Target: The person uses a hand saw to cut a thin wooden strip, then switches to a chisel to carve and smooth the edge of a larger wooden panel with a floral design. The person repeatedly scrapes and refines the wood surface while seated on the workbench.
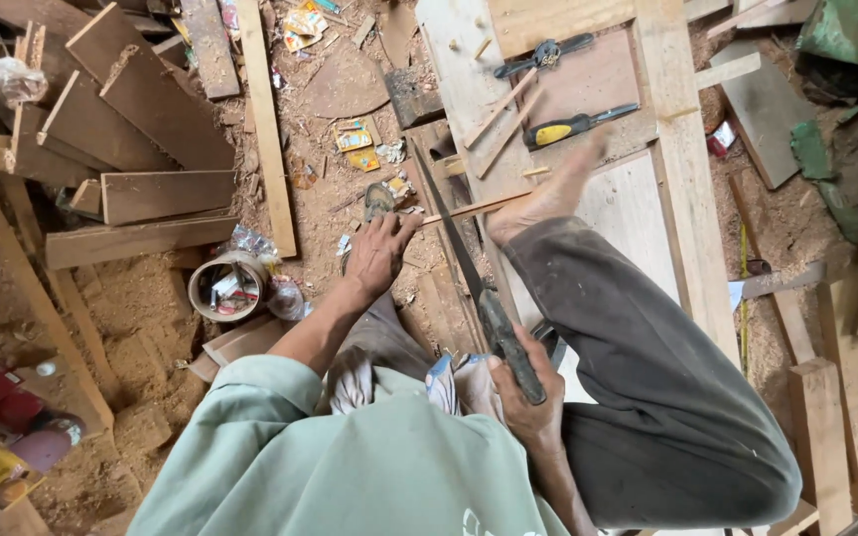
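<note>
left hand pins stick | right hand grips saw

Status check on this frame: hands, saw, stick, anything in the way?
Right hand gripping handsaw handle, blade across thin wooden stick. Left hand steadies stick's near end. Bare foot pins stick on board. Nothing blocking.

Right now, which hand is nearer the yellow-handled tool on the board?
Left. The left hand holds a thin wooden stick below and left of the yellow-handled tool. The right hand is farther down, gripping the saw handle.
</note>
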